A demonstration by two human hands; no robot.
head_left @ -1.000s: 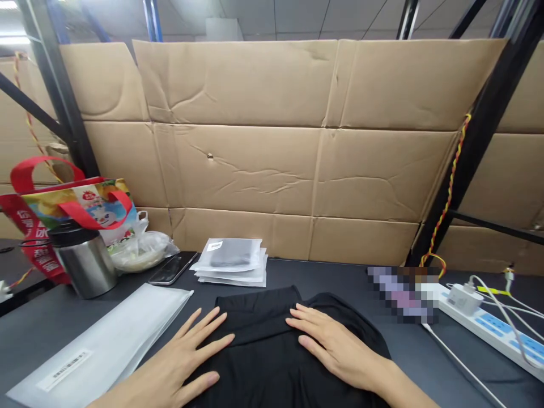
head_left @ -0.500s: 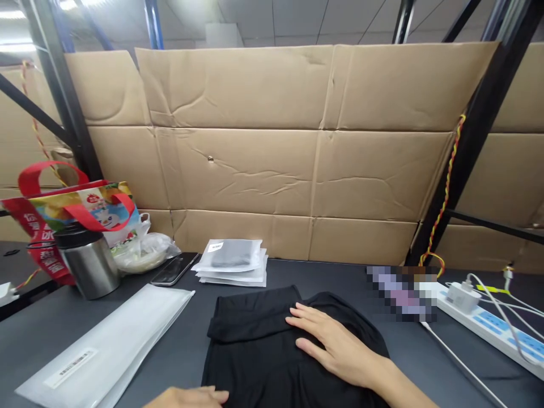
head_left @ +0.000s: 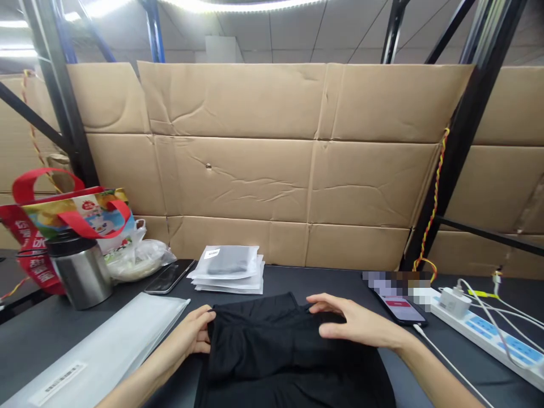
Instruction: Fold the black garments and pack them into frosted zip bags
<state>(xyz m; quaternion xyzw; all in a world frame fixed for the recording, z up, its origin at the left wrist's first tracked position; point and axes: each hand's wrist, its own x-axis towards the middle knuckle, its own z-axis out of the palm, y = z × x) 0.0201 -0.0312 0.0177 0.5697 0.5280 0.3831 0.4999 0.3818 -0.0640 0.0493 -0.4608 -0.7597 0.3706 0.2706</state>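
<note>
A black garment lies on the dark table in front of me, its cloth wrinkled and its upper edge folded. My left hand pinches the garment's upper left corner between thumb and fingers. Over the upper right part, my right hand is curved with thumb and fingers apart. Its fingertips are at the cloth's top edge, and nothing shows in its grasp. The lower part of the garment runs out of the frame.
White plastic mailers lie at left; a stack of bagged items sits behind the garment. A steel flask, red-handled bag and dark phone stand left. At right are a charging phone and power strip.
My left hand has moved up from the bottom edge and taken hold of the garment's left corner. My right hand has lifted from lying flat, and the upper fold has shifted.
</note>
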